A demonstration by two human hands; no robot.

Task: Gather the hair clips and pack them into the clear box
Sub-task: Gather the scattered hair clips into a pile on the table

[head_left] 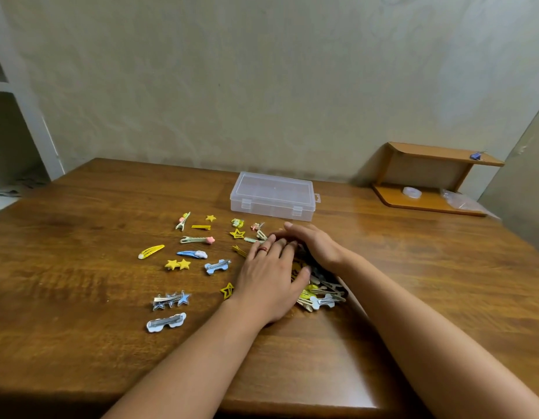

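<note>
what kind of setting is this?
Probably a room at home: a brown wooden table against a plain beige wall, a small wooden desk shelf in the corner, white shelving at left.

A brown wooden table (95,297) with a glossy, streaked grain is spread beneath the fingers and reaches to the near edge. A pale, mottled plaster wall (231,71) is seen well beyond the fingertips. Far to the right of the fingers, a small two-tier orange-brown wooden shelf (425,152) is set against that wall; a small blue object (476,155), too small to identify, lies on its upper board, and a round translucent roll (412,192) and a crumpled clear plastic bag (461,201) lie on its lower board. Far to the left, a white open shelving unit (17,95) is partly seen.
</note>
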